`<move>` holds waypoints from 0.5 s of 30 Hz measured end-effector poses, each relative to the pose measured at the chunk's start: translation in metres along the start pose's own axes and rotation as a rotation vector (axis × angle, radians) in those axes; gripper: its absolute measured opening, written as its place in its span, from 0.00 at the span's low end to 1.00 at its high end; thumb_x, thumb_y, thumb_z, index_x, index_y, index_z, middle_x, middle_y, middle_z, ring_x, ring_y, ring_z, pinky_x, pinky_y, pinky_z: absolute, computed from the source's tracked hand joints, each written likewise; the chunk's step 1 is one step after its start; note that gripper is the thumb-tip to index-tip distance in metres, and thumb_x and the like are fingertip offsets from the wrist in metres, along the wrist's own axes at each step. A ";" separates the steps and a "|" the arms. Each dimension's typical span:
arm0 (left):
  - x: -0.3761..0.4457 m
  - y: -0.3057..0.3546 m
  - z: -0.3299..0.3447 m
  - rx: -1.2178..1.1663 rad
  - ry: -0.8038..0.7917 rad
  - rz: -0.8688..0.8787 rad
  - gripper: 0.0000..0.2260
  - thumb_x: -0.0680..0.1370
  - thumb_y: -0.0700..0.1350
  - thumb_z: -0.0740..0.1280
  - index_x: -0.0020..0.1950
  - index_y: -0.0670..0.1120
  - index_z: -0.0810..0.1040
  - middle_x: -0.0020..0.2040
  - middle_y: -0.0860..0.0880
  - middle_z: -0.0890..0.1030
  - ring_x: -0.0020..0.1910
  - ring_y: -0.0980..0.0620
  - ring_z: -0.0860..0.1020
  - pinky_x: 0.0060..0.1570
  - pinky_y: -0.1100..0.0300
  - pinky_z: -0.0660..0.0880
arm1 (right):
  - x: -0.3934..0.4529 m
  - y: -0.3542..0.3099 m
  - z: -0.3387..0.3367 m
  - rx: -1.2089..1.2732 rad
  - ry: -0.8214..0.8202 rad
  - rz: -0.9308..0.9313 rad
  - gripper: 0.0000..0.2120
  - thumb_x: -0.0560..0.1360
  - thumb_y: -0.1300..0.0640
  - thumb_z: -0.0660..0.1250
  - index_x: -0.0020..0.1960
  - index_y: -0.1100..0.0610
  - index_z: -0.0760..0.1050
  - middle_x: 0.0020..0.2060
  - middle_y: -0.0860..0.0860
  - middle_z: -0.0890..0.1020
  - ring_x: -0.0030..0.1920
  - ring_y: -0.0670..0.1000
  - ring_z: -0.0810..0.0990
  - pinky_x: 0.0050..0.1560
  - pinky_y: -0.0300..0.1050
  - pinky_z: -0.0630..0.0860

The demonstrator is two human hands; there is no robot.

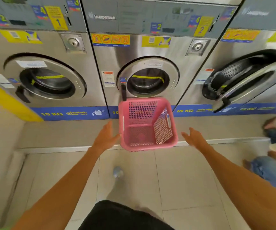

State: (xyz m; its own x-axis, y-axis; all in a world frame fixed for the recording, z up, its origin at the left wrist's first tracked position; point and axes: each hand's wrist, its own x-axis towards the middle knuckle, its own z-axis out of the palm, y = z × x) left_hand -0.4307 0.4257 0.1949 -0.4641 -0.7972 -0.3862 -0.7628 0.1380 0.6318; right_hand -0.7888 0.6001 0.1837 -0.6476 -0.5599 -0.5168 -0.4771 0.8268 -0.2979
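A pink mesh laundry basket (148, 125) stands empty on the raised step in front of the middle washing machine (148, 80), whose round door is closed. My left hand (105, 136) reaches out with straight fingers; its thumb is at the basket's left rim. My right hand (194, 136) is spread open a little to the right of the basket, not touching it. Neither hand holds anything.
Three steel washers line the wall; the right one's door (243, 80) hangs open into the room. A low step edge (67, 148) crosses the tiled floor. A small pale object (118, 171) lies on the floor. Another person's legs (270, 165) are at right.
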 end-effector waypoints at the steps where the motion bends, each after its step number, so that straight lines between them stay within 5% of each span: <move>1: 0.011 -0.001 0.001 0.004 -0.009 -0.017 0.38 0.78 0.52 0.68 0.81 0.42 0.51 0.80 0.41 0.58 0.78 0.42 0.59 0.74 0.48 0.58 | 0.008 -0.003 0.000 -0.003 -0.009 0.007 0.33 0.80 0.45 0.60 0.76 0.65 0.59 0.69 0.67 0.70 0.70 0.65 0.69 0.68 0.54 0.66; 15: 0.188 -0.040 0.044 0.039 -0.166 -0.221 0.37 0.79 0.51 0.68 0.81 0.43 0.52 0.76 0.38 0.64 0.73 0.38 0.67 0.69 0.46 0.67 | 0.172 -0.043 0.036 0.006 -0.057 0.038 0.34 0.78 0.55 0.66 0.75 0.69 0.56 0.64 0.72 0.73 0.64 0.69 0.74 0.61 0.56 0.70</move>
State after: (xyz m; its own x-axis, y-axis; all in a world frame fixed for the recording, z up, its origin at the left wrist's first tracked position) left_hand -0.5070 0.2966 0.0675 -0.3493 -0.7038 -0.6185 -0.8688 -0.0039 0.4951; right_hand -0.8584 0.4702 0.0787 -0.6303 -0.5245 -0.5724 -0.4493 0.8477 -0.2821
